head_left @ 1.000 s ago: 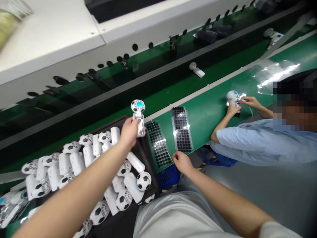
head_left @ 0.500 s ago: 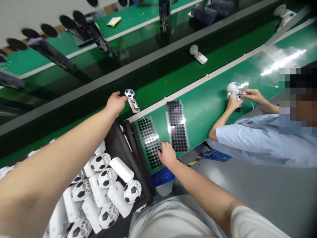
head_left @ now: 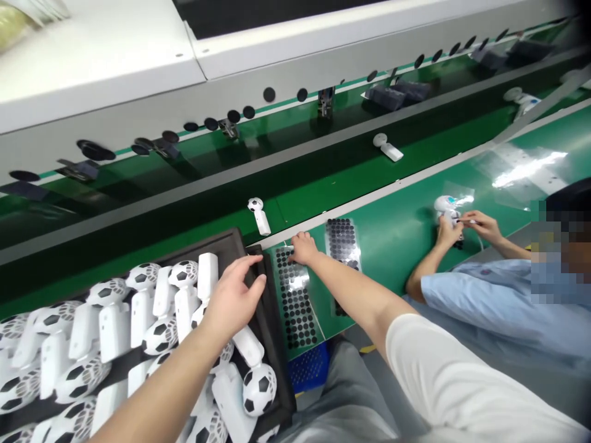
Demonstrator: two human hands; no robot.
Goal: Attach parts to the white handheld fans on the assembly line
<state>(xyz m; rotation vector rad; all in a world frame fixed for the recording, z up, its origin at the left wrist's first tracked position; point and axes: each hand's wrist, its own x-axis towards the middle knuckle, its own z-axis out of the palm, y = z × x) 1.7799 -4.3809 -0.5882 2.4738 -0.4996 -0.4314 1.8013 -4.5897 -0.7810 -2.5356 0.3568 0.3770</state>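
Head view, as I read it from my remote station. My **left hand** point(head_left: 231, 297) is spread and empty, its fingertips at the rim of a **black tray** point(head_left: 269, 326). The tray is packed with **white devices with soccer-ball heads** point(head_left: 258, 389), lying in rows. My **right hand** point(head_left: 302, 248) has its fingers lightly curled, with the fingertips on the top edge of a **sheet of black round stickers** point(head_left: 295, 307); I cannot tell whether they pinch a sticker. A **second sticker sheet** point(head_left: 341, 237) lies just beyond my right forearm on the **green workbench** point(head_left: 392, 209). A **single device** point(head_left: 259, 215) lies on the **conveyor belt** point(head_left: 161, 197) past the tray. To the right, a **co-worker's hands** point(head_left: 450, 231) grip **another device** point(head_left: 446, 206) at the bench. A **blue crate** point(head_left: 309, 367) sits below the bench edge.
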